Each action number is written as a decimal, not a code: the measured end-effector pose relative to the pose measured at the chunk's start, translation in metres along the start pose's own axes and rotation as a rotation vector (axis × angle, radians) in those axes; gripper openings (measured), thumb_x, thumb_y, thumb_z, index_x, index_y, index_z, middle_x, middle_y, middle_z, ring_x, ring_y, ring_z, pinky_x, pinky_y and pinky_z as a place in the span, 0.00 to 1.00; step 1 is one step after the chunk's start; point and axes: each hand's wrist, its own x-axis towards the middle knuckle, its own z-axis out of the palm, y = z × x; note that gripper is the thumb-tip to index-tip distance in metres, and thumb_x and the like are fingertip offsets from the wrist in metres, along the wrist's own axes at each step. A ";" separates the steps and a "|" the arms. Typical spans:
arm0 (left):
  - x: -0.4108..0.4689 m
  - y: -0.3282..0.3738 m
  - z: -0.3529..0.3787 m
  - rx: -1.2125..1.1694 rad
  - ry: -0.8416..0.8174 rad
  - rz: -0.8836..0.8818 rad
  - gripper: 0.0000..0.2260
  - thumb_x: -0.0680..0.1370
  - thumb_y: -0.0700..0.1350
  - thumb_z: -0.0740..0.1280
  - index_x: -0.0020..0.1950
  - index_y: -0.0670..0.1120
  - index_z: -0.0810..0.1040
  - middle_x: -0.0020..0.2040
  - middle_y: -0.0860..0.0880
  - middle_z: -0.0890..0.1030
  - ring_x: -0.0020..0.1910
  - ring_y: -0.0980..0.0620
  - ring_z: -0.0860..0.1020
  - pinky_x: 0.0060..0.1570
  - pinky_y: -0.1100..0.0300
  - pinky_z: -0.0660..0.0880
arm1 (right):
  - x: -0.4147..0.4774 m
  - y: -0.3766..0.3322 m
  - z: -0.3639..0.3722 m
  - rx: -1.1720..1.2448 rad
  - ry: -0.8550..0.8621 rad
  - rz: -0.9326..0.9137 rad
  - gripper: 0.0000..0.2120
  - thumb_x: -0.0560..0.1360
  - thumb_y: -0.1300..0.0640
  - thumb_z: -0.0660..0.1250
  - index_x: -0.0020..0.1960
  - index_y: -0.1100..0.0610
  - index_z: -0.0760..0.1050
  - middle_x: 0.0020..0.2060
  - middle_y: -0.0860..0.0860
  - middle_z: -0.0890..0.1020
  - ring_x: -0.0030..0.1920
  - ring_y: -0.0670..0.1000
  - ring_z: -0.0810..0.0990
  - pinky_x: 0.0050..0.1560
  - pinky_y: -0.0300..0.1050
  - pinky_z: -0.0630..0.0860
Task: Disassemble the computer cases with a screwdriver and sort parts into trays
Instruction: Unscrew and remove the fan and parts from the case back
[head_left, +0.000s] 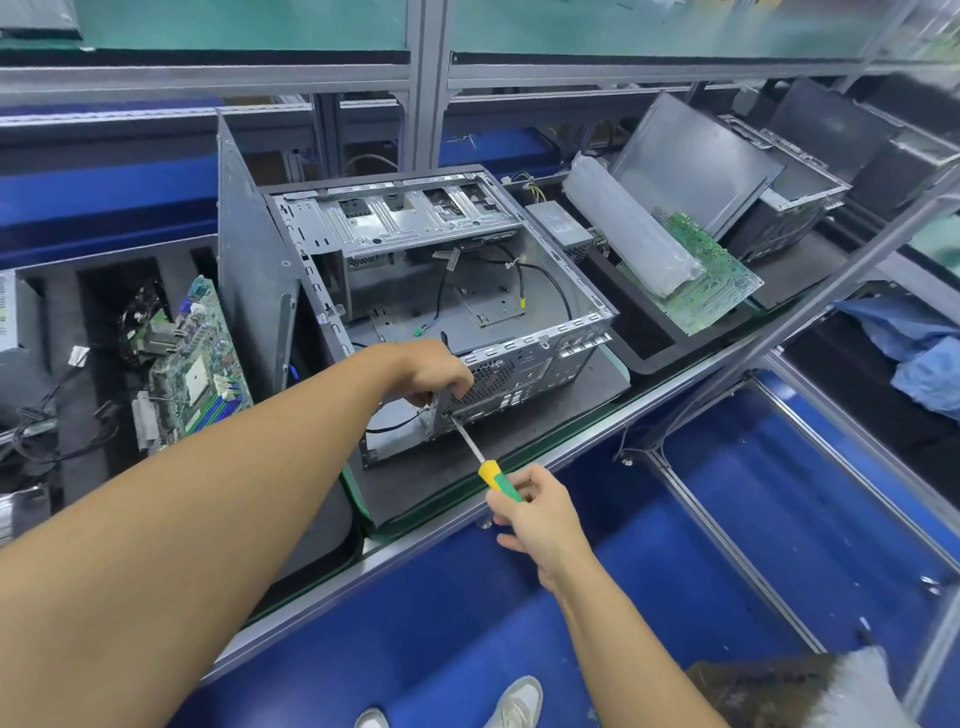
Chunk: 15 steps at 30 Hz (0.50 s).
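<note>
An opened grey computer case (571, 291) lies on its side on a dark mat (519, 447) at the bench's middle, with loose black cables inside. My left hand (431, 374) grips the near edge of the case's rear panel. My right hand (535, 512) holds the yellow and green handle of a screwdriver (493, 475). Its thin shaft slants up and left, and the tip touches the rear panel just below my left hand. A removed side panel (249, 260) stands upright against the case's left side.
A black tray (62, 291) on the left holds a green motherboard (202, 358), a fan and cables. On the right lie a power supply (563, 223), a bagged part (628, 234) on a second green board (717, 286), and another case (789, 208). Blue cloth (909, 343) lies far right.
</note>
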 end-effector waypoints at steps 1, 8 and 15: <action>0.000 0.000 0.000 -0.003 0.001 0.001 0.11 0.59 0.45 0.66 0.30 0.47 0.63 0.26 0.51 0.61 0.25 0.50 0.61 0.26 0.62 0.59 | 0.001 0.001 0.001 0.002 0.000 0.008 0.08 0.74 0.57 0.73 0.50 0.54 0.74 0.46 0.54 0.81 0.35 0.48 0.81 0.36 0.45 0.83; -0.003 0.002 0.001 -0.037 0.012 0.019 0.09 0.61 0.43 0.66 0.31 0.46 0.65 0.27 0.51 0.62 0.26 0.51 0.61 0.26 0.62 0.59 | 0.005 -0.005 -0.004 0.051 -0.208 0.215 0.15 0.82 0.53 0.58 0.52 0.62 0.80 0.39 0.54 0.86 0.33 0.50 0.77 0.32 0.43 0.74; -0.006 0.004 0.000 -0.014 -0.010 0.016 0.10 0.60 0.43 0.65 0.30 0.47 0.62 0.23 0.53 0.61 0.23 0.52 0.60 0.23 0.65 0.59 | 0.010 0.005 -0.004 -0.034 -0.034 0.019 0.09 0.75 0.60 0.72 0.50 0.56 0.72 0.45 0.55 0.81 0.36 0.49 0.83 0.37 0.42 0.81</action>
